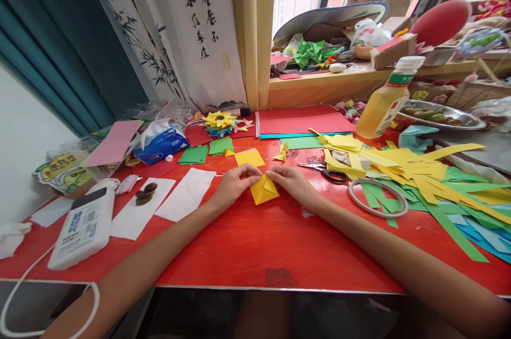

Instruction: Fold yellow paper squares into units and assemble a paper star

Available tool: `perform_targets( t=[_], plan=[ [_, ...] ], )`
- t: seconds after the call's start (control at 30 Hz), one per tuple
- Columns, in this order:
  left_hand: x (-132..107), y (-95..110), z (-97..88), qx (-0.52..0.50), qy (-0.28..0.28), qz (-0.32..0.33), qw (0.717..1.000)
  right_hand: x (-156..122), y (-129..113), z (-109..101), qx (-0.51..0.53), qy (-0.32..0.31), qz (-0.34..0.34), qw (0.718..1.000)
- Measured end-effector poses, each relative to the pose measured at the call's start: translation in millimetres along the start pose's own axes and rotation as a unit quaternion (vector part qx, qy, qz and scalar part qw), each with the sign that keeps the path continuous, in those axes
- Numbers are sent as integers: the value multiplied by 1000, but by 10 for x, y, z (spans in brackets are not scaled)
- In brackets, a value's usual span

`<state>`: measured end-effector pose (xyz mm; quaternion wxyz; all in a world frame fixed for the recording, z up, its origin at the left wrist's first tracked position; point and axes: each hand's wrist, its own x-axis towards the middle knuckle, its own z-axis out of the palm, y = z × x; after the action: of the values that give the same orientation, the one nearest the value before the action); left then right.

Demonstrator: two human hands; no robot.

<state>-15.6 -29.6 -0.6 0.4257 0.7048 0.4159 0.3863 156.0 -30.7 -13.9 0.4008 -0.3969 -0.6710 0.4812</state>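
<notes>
A folded yellow paper piece (264, 190) lies on the red table (255, 243) in the middle. My left hand (233, 185) pinches its upper left corner with curled fingers. My right hand (293, 182) presses and pinches its upper right edge. Both forearms reach in from the near edge. Just behind the hands lies a flat yellow paper square (249, 158) and a small folded yellow shape (281, 154).
Black-handled scissors (329, 173) and a tape ring (377, 197) lie right of my hands, beside a heap of yellow, green and blue paper strips (435, 179). A yellow bottle (384, 105), red sheets (303, 120), green squares (207, 150), white sheets (186, 194), a tissue pack (162, 145) and a white device (83, 227) surround.
</notes>
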Motion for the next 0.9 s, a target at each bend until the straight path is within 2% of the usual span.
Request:
perform_targets(
  t=[0.1,0.2,0.4,0.7,0.9],
  plan=[
    [16,-17,-13,0,32,15,999,6,-7,-3,30,-14,14,999],
    [27,-29,-21,-12,43,11,999,9,9,-11,10,-5,5,1000],
    [27,-47,-16,-40,-39,-62,997,-6,26,-18,-51,26,-20,998],
    [8,-22,-15,-45,-62,-84,994,-8,-6,-24,-62,10,-23,998],
    [23,15,-12,-55,-60,-75,994,-24,-29,-37,-90,-26,-25,995]
  ],
)
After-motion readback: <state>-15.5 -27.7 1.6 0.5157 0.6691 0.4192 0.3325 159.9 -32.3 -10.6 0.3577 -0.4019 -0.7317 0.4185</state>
